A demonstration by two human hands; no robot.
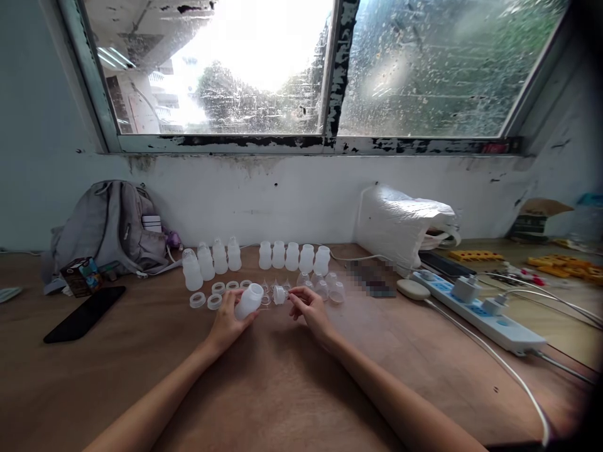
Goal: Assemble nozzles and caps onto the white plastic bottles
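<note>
My left hand (226,323) is wrapped round a translucent white baby bottle (249,301), tilted with its open neck up and to the right. Just right of that neck, the fingers of my right hand (308,307) pinch the tip of a clear bottle nipple set in a white collar ring (279,295), apart from the bottle. Behind my left hand lie several loose white collar rings (198,300). Clear nipples (266,298) lie behind the gap between my hands, partly hidden. Clear domed caps (336,290) sit beyond my right hand.
Several bottles with tops (192,270) stand back left; several open bottles (293,256) stand back centre. A black phone (85,314), a box (81,276) and a grey backpack (108,226) are left. Rightward are a white bag (400,223), a round white pad (413,289) and a power strip (485,317) with cables.
</note>
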